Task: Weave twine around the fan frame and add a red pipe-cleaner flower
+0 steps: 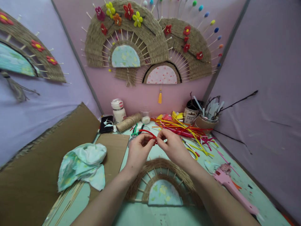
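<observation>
Above the middle of the table, my left hand (140, 150) and my right hand (172, 146) meet fingertip to fingertip. Both are closed in a pinch on a red pipe cleaner (148, 131), whose curved end sticks out over the left fingers. Its shape between the fingertips is partly hidden. Below my wrists lies a half-round woven twine fan (161, 164) with thin sticks and a blue-green floral fabric centre (163, 193). My forearms cover parts of its sides. Green-handled pliers (135, 130) rest just behind my left hand.
Loose pipe cleaners (188, 128) in red, yellow and pink spread behind my right hand. A pink glue gun (235, 190) lies at right. Floral cloth (81, 164) and cardboard (115, 150) are at left. Twine (129, 122), a white bottle (118, 110) and a pot of glue sticks (207, 121) stand behind.
</observation>
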Demonstrator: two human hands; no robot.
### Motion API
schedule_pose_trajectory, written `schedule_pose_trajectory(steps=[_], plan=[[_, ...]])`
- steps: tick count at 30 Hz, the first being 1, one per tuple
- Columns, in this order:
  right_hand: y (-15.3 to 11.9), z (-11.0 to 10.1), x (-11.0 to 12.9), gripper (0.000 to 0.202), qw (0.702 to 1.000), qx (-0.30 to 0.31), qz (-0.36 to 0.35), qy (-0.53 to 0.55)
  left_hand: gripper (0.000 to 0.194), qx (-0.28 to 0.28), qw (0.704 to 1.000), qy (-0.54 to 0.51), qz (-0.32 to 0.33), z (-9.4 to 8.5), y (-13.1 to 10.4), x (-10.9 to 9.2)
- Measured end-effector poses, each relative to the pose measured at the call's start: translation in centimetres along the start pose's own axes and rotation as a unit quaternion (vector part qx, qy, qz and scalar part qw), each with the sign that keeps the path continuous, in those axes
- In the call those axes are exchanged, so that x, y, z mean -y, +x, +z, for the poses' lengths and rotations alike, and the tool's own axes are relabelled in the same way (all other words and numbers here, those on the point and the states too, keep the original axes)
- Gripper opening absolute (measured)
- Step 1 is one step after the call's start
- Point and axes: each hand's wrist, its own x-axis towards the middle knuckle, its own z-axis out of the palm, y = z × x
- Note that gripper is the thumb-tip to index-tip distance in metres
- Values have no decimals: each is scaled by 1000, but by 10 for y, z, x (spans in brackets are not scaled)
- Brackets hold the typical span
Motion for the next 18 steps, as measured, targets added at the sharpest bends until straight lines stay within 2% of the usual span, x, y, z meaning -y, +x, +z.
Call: schedule_pose_trajectory(steps=[3,7,11,14,18], plan=[[-1,-2,0,12,999,9,-1,-38,11,6,1000,-17,-5,1,0,1],[-2,-6,1,12,997,27,-26,-64,21,19,994,-87,-59,2,2,0],[-2,-12,2,12,996,50,-37,-68,16,49,994,-71,-69,0,3,-2],[0,-18,1,11,998,41,-27,-24,15,38,996,-60,-61,-3,4,-3],[3,-23,-6,21,993,40,55,100,19,18,993,-86,-83,-6,5,-5]])
